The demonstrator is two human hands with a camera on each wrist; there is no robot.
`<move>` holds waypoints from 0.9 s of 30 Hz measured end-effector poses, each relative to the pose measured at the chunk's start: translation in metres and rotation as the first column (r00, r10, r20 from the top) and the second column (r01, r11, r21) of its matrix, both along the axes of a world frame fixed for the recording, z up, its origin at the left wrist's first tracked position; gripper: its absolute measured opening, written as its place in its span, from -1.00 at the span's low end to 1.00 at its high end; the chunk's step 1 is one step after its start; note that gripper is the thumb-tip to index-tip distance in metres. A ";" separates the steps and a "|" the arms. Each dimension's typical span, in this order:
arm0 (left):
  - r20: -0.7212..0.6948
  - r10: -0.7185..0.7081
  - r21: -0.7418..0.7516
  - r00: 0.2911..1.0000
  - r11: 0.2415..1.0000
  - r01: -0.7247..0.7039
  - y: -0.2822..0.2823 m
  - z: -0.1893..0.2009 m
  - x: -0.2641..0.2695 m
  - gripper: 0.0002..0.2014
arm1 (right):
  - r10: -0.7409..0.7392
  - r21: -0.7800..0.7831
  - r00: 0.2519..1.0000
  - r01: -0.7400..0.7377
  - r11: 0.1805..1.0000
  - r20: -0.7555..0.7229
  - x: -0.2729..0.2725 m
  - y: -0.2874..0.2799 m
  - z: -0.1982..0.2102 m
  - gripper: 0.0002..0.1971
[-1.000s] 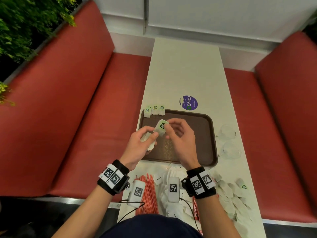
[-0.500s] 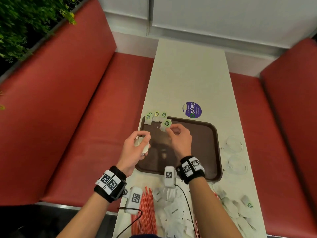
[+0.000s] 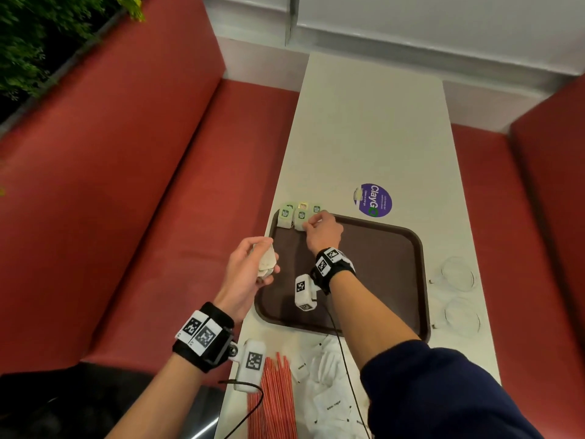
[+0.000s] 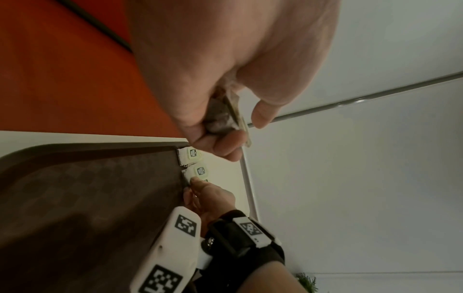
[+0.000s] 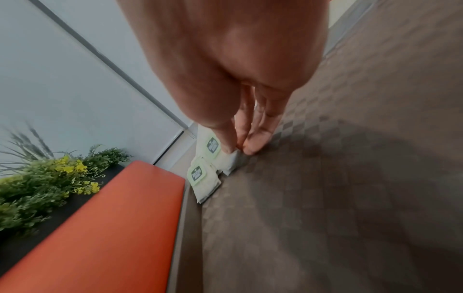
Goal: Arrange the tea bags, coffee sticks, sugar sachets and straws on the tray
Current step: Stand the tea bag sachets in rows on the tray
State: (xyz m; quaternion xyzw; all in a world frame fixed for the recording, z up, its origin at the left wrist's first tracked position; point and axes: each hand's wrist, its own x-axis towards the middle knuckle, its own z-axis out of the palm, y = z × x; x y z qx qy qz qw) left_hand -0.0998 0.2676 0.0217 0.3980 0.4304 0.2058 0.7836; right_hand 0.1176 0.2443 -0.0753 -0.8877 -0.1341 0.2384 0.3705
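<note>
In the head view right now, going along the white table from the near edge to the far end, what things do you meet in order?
Red striped straws → brown plastic tray → row of green-labelled tea bags at its far-left corner → round purple sticker.

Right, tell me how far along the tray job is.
Done: a few tea bags lean against the tray's far left rim. In hand: the right hand is setting another tea bag beside them, and the left hand holds more tea bags. Left: the red straws and white sugar sachets lie on the table, off the tray. No coffee sticks can be made out.
</note>
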 end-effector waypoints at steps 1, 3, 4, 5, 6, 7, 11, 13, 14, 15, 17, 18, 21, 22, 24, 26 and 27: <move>0.011 0.005 -0.011 1.000 1.000 -0.005 0.002 0.000 0.000 -0.73 | -0.012 -0.003 1.000 0.012 1.000 -0.002 0.000 0.002 -0.001 -0.93; 0.035 0.013 -0.032 0.999 0.999 -0.012 0.004 -0.001 0.001 -0.74 | -0.042 0.002 0.999 0.042 0.999 -0.014 -0.002 0.004 -0.001 -0.94; 0.046 0.017 -0.040 0.999 0.999 -0.015 0.006 -0.001 0.001 -0.73 | -0.055 0.005 0.998 0.055 0.998 -0.018 -0.003 0.005 0.000 -0.94; 0.056 0.020 -0.047 0.998 0.999 -0.017 0.007 -0.002 0.001 -0.72 | -0.060 0.005 0.998 0.060 0.998 -0.015 -0.004 0.006 0.000 -0.95; 0.063 0.021 -0.054 0.998 0.998 -0.017 0.008 -0.002 0.001 -0.70 | -0.057 0.006 0.998 0.057 0.998 -0.009 -0.005 0.006 0.001 -0.95; 0.069 0.018 -0.058 0.997 0.998 -0.014 0.009 -0.002 0.001 -0.68 | -0.051 0.007 0.999 0.051 0.999 0.000 -0.005 0.007 0.001 -0.95; 0.066 -0.031 -0.012 0.997 0.999 0.032 0.009 0.000 0.000 -0.61 | -0.026 0.002 1.000 0.026 1.000 0.012 -0.009 0.006 0.009 -0.89; 0.055 -0.069 0.035 0.996 0.997 0.067 0.007 0.002 0.000 -0.60 | -0.016 0.010 0.999 0.016 1.000 0.040 -0.013 0.000 0.018 -0.86; 0.049 -0.082 0.057 0.995 0.995 0.080 0.007 0.003 0.000 -0.61 | -0.011 0.041 0.998 0.008 0.999 0.067 -0.017 -0.004 0.025 -0.85; 0.044 -0.093 0.076 0.995 0.993 0.089 0.006 0.003 0.000 -0.62 | -0.011 0.095 0.995 0.001 0.995 0.097 -0.022 -0.008 0.032 -0.85; 0.048 -0.104 0.106 0.993 0.989 0.099 0.003 0.004 0.000 -0.62 | 0.001 0.229 0.990 -0.033 0.973 0.139 -0.036 -0.021 0.048 -0.89; 0.054 -0.109 0.119 0.993 0.988 0.102 0.002 0.005 0.000 -0.62 | 0.023 0.285 0.991 -0.061 0.957 0.134 -0.044 -0.029 0.058 -0.89; 0.081 -0.120 0.143 0.990 0.984 0.108 -0.003 0.010 -0.001 -0.61 | 0.196 0.422 0.979 -0.202 0.884 0.058 -0.064 -0.060 0.091 -0.67; 0.092 -0.122 0.143 0.988 0.984 0.108 -0.005 0.012 -0.002 -0.60 | 0.274 0.453 0.960 -0.272 0.849 0.063 -0.070 -0.072 0.099 -0.58; 0.099 -0.120 0.148 0.988 0.983 0.105 -0.009 0.015 -0.003 -0.63 | 0.373 0.472 0.916 -0.397 0.787 0.149 -0.080 -0.094 0.109 -0.49; 0.082 -0.124 0.153 0.989 0.982 0.110 -0.014 0.017 -0.003 -0.73 | 0.369 0.471 0.893 -0.449 0.759 0.256 -0.088 -0.109 0.110 -0.56; 0.068 -0.131 0.146 0.989 0.982 0.120 -0.016 0.017 -0.004 -0.78 | 0.340 0.483 0.896 -0.441 0.757 0.286 -0.090 -0.115 0.107 -0.64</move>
